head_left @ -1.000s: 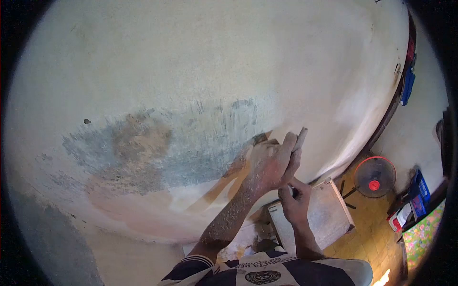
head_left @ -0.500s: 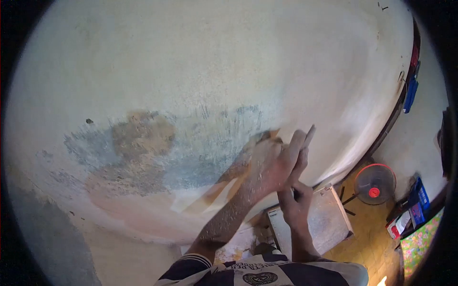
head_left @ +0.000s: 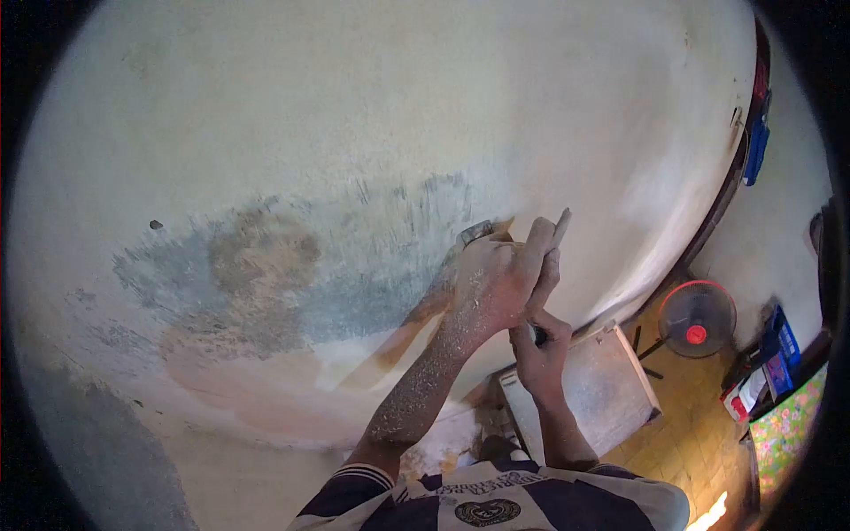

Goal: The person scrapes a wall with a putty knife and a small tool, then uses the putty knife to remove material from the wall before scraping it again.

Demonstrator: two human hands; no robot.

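Left hand (head_left: 496, 279) and right hand (head_left: 542, 354) close together at pale plastered wall (head_left: 354, 106); slim grey stick-like tool (head_left: 561, 228) in the left.
Left hand, dusty, fingers closed round the tool, tip jutting far-right; right hand curled just nearer, cannot tell what it grips. Dark grey blocky piece (head_left: 476, 233) at left hand's far-left edge. Rough blue-grey patch (head_left: 381, 265) spreads left over the wall. Whitish rectangular box (head_left: 611, 380) near right; red-rimmed round fan (head_left: 697, 319) farther right.
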